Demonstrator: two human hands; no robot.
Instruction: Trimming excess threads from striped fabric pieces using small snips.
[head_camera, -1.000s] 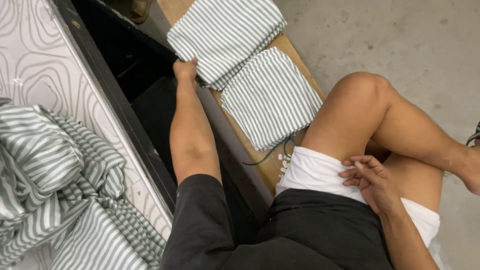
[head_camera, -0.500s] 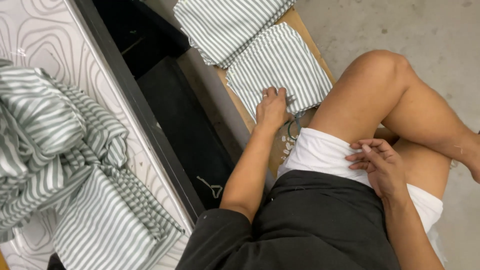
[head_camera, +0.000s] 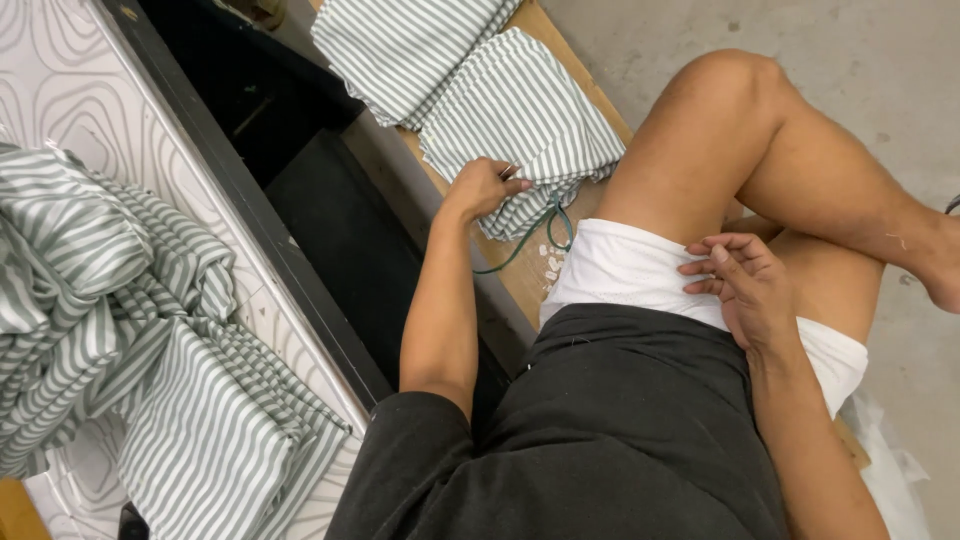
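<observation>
Left hand (head_camera: 485, 187) is curled at the near edge of the nearer folded striped cloth (head_camera: 515, 120) on the wooden bench (head_camera: 520, 275), fingers pinching that hem; a thin green cord (head_camera: 530, 235) trails just below it. The cloth's long axis runs up and away from the hand toward the second folded cloth (head_camera: 400, 45). Right hand (head_camera: 745, 285) rests loosely open on the white shorts (head_camera: 620, 270), holding nothing, well apart. Loose striped pile (head_camera: 120, 340) lies far left on the table (head_camera: 60, 80).
</observation>
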